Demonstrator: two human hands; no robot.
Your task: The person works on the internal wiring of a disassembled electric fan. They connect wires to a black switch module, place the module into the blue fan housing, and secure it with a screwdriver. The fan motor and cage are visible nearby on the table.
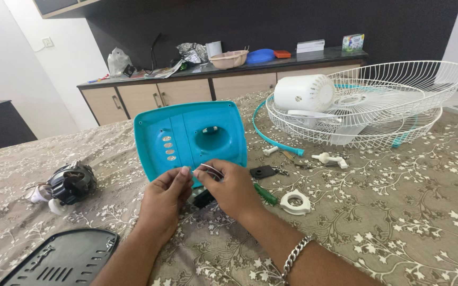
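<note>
My left hand (166, 195) and my right hand (230, 186) meet in front of a turquoise plastic fan base cover (189, 136) that stands tilted on the patterned cloth. Both hands pinch thin wires (209, 170) between fingertips. A small black part (203, 198) hangs just below, between the hands. A green-handled screwdriver (265, 194) lies under my right hand, partly hidden. My right wrist wears a metal chain bracelet (294, 255).
A fan motor (70, 183) lies at left, a black slotted plate (62, 260) at the bottom left. White wire fan guards (398, 95) with a white motor housing (304, 92) sit at right. A white ring (295, 202), a white knob (331, 159) and a black piece (263, 171) lie nearby. A cabinet (186, 90) stands behind.
</note>
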